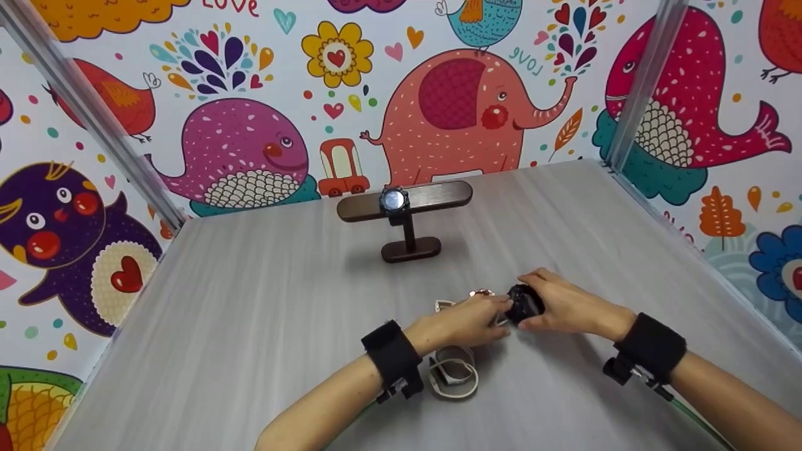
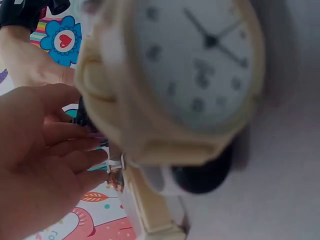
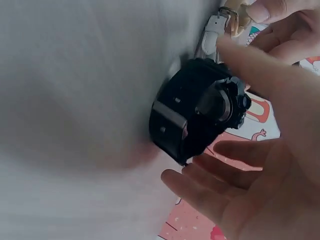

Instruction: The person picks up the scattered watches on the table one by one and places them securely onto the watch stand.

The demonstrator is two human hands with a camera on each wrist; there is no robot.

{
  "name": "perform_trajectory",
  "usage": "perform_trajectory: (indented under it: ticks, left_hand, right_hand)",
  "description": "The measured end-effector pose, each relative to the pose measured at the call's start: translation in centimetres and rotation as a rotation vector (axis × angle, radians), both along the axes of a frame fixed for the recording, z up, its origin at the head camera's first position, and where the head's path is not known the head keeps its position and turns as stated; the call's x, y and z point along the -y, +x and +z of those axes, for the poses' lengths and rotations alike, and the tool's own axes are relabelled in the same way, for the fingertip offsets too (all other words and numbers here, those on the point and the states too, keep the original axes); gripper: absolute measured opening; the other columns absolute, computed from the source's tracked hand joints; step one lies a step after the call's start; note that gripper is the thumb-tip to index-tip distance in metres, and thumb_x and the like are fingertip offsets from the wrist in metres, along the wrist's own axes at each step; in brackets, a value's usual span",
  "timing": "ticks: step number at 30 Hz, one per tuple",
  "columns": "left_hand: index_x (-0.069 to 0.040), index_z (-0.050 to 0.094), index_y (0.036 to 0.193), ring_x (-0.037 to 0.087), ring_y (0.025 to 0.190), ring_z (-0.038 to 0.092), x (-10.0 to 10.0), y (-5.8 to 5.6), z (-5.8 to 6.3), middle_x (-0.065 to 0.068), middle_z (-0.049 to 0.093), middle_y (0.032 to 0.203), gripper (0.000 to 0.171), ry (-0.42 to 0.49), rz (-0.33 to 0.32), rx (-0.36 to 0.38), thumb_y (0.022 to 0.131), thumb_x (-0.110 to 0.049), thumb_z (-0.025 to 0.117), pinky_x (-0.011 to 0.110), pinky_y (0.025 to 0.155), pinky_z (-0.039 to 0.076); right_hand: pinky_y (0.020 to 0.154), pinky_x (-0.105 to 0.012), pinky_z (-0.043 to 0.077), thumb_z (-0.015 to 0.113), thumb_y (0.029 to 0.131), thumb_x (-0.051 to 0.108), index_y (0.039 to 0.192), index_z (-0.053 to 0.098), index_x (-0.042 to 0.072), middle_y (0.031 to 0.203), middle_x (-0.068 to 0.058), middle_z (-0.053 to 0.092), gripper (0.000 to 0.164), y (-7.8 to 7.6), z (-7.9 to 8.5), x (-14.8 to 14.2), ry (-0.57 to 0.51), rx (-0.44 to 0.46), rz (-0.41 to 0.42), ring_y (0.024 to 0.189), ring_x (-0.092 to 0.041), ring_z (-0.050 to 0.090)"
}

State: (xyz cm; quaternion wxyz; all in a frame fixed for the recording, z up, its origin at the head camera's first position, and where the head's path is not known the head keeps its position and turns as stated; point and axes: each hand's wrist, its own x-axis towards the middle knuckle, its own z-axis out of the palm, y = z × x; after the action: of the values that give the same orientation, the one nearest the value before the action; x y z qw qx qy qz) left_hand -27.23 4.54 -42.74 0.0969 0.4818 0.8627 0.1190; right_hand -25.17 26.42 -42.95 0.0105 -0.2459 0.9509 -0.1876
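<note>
A black wristwatch (image 1: 525,304) with a closed, buckled strap stands on its side on the table. My right hand (image 1: 567,305) holds it between thumb and fingers; the right wrist view shows its strap (image 3: 170,120) facing the camera. My left hand (image 1: 467,321) reaches over with fairly straight fingers, its fingertips at the watch's left side. Beneath my left wrist lies a cream wristwatch (image 2: 200,75) with a white dial, its loop (image 1: 454,394) close to another pale-strapped watch (image 1: 460,363). A gold-coloured watch (image 1: 481,292) peeks out behind my left hand.
Toward the back stands a dark wooden watch stand (image 1: 438,195) with a round black watch (image 1: 393,199) on its bar. A white-framed watch (image 1: 443,305) sits left of the gold one. Cartoon-printed walls (image 1: 250,144) enclose the grey table (image 1: 263,300).
</note>
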Motion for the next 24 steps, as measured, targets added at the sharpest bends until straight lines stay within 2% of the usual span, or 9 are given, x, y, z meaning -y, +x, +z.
perform_trajectory:
  ticks: [5,8,11,15,21,24]
  left_hand:
    - [-0.005,0.048,0.148,0.020,0.145,0.044,-0.2,0.2,-0.3,0.010,0.046,0.155,0.052,-0.049,0.031,0.055,0.102,-0.029,0.057,0.026,0.120,0.035]
    - [-0.006,0.046,0.149,0.020,0.146,0.041,-0.3,0.3,-0.4,0.009,0.045,0.157,0.052,-0.050,0.042,0.083,0.103,-0.029,0.056,0.026,0.121,0.033]
    - [-0.005,0.049,0.147,0.020,0.144,0.045,-0.1,0.3,-0.4,0.010,0.048,0.154,0.050,-0.028,0.032,0.076,0.103,-0.027,0.057,0.025,0.119,0.036]
    - [-0.002,0.049,0.146,0.020,0.141,0.049,0.4,0.2,0.0,0.012,0.052,0.150,0.051,0.040,0.040,0.077,0.101,-0.024,0.059,0.025,0.117,0.039]
    - [-0.003,0.041,0.151,0.023,0.142,0.047,1.7,0.0,1.4,0.014,0.047,0.154,0.063,0.197,0.134,0.136,0.097,-0.021,0.067,0.027,0.118,0.038]
    - [-0.005,0.034,0.155,0.024,0.144,0.043,2.5,-0.3,2.1,0.012,0.042,0.157,0.075,0.284,0.161,0.148,0.092,-0.019,0.072,0.031,0.121,0.035]
  right_hand:
    - [0.091,-0.051,0.055,0.088,0.073,0.025,0.129,0.058,-0.010,0.116,-0.021,0.059,0.072,-0.4,0.0,0.5,0.010,-0.025,0.012,0.103,-0.034,0.062]
    - [0.087,-0.048,0.057,0.090,0.069,0.020,0.122,0.062,-0.007,0.109,-0.016,0.060,0.066,-0.5,-0.1,0.7,0.006,-0.039,0.027,0.096,-0.028,0.062]
    - [0.083,-0.045,0.058,0.091,0.066,0.017,0.116,0.064,-0.005,0.105,-0.013,0.060,0.061,-0.6,0.0,0.8,-0.002,-0.047,0.037,0.092,-0.025,0.062]
    - [0.083,-0.045,0.057,0.089,0.065,0.015,0.113,0.063,-0.002,0.103,-0.012,0.059,0.058,-0.6,0.5,0.9,-0.016,-0.056,0.035,0.092,-0.026,0.061]
    - [0.081,-0.043,0.055,0.086,0.066,0.012,0.114,0.061,0.000,0.104,-0.012,0.058,0.056,-0.7,2.1,1.4,-0.063,-0.123,0.017,0.092,-0.025,0.058]
    - [0.084,-0.042,0.055,0.085,0.067,0.012,0.117,0.060,0.000,0.107,-0.012,0.057,0.056,-0.9,2.9,2.0,-0.117,-0.156,0.015,0.095,-0.023,0.057]
